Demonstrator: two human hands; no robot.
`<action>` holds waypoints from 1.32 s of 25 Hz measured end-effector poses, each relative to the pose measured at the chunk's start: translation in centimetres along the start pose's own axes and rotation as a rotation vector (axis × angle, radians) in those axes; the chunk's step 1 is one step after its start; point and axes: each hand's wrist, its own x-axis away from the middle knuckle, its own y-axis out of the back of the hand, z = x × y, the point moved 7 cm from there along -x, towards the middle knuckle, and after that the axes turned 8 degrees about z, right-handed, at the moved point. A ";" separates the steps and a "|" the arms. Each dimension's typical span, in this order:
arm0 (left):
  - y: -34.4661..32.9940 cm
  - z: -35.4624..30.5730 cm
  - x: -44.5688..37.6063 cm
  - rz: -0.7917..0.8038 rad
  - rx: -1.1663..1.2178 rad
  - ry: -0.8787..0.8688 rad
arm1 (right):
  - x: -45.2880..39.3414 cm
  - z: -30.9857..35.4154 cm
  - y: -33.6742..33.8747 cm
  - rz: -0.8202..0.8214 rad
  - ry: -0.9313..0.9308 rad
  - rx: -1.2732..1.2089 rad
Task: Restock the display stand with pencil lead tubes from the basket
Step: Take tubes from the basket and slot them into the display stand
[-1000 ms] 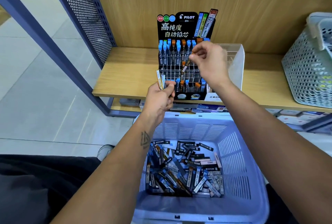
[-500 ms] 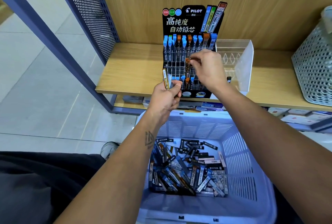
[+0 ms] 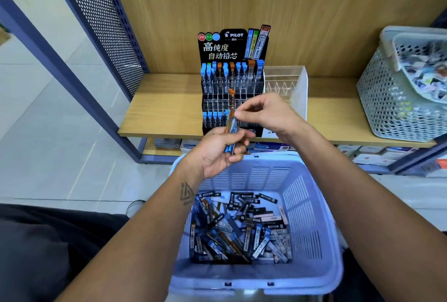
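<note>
**Hands meet in front of the stand**

I see my left hand (image 3: 219,150) gripping a few lead tubes (image 3: 231,130); my right hand (image 3: 268,114) pinches their tops, blocking the display stand (image 3: 233,79) at 12 o'clock. Blue basket (image 3: 312,205) sits at 6, clear organizer (image 3: 298,88) at 1, grey basket (image 3: 387,98) at 3.

Grey perforated basket (image 3: 396,98) and clear organizer (image 3: 298,91) on wooden shelf (image 3: 164,105)
</note>
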 end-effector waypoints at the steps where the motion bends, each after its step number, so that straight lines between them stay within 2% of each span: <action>1: -0.3 0.0 0.1 0.005 -0.008 0.002 | 0.3 0.1 0.1 0.027 0.001 -0.031; 4: -1.0 -0.2 0.2 0.013 -0.004 -0.008 | 1.0 0.3 0.1 0.089 0.004 -0.051; 10: -2.0 0.0 -0.1 0.090 0.071 0.015 | 1.5 -0.9 0.9 0.105 -0.054 -0.105; 16: -1.6 0.5 -0.2 0.075 0.073 0.026 | 1.3 -2.1 1.2 0.145 -0.063 -0.107; 19: -0.6 0.6 -0.2 0.011 -0.022 0.056 | 0.9 -2.6 2.7 0.035 -0.072 -0.076; 23: 0.2 0.8 -0.1 -0.019 0.034 0.092 | 0.6 -2.9 3.2 -0.014 -0.062 -0.116; 26: 1.3 0.3 -0.4 -0.101 0.050 0.043 | 0.5 -3.1 3.7 -0.047 -0.075 -0.157; 29: 2.2 -0.8 -1.1 -0.189 0.015 -0.031 | 0.4 -3.6 3.1 -0.006 -0.153 -0.059; 33: 2.1 -1.8 -1.5 -0.242 -0.173 -0.055 | 0.2 -4.5 0.9 0.128 -0.213 -0.026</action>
